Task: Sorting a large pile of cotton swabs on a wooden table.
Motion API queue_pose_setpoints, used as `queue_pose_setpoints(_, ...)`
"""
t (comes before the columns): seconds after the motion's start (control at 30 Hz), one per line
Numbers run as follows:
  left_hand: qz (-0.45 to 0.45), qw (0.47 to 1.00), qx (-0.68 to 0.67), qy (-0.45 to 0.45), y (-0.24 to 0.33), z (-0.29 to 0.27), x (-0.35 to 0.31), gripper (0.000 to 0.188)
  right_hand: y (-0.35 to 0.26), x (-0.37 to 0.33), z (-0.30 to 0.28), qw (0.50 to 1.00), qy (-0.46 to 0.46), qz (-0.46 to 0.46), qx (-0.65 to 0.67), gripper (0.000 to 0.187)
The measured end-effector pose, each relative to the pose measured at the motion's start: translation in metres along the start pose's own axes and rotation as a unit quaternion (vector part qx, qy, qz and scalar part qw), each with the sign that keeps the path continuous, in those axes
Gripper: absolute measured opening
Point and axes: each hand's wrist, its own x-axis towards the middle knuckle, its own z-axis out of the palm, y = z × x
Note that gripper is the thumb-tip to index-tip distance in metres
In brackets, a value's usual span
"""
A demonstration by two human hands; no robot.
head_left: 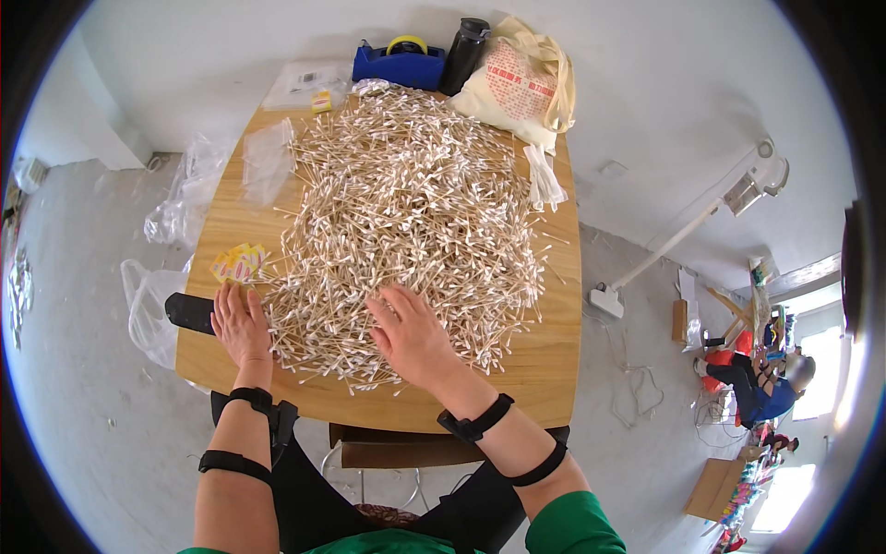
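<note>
A large heap of cotton swabs (pixel 406 212) with pale wooden sticks and white tips covers the middle of the wooden table (pixel 544 369). My left hand (pixel 242 325) lies flat at the heap's left edge, fingers stretched forward. Beside it, a flat black object (pixel 191 314) sticks out past the table's left edge; its kind is unclear. Just beyond those fingertips are several small yellow packets (pixel 238 262). My right hand (pixel 413 340) rests over the near side of the swabs, palm down with fingers apart, and no swab shows gripped in it.
Along the back stand a blue tape dispenser (pixel 399 66), a black bottle (pixel 464 57) and a cream tote bag (pixel 512 83). Clear plastic bags (pixel 268 164) lie at the left, white gloves (pixel 544 177) at the right. A plastic bag (pixel 152 309) hangs by the left edge. Another person (pixel 771 388) sits far right.
</note>
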Motion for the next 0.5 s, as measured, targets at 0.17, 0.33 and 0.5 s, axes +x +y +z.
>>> queue_pose_setpoints(0.17,0.001,1.000,0.003,0.003,-0.003,0.000,0.001,0.051,-0.003,-0.013,-0.010,0.998,-0.018,0.023,0.047,0.033)
queue_pose_setpoints(0.33,0.002,1.000,0.006,-0.001,-0.005,-0.001,0.001,0.051,0.022,-0.037,-0.022,0.999,0.028,0.023,-0.016,0.018)
queue_pose_setpoints(0.5,0.000,1.000,-0.004,-0.003,0.000,-0.003,0.000,0.051,0.036,-0.054,-0.040,0.997,0.065,0.037,0.001,0.017)
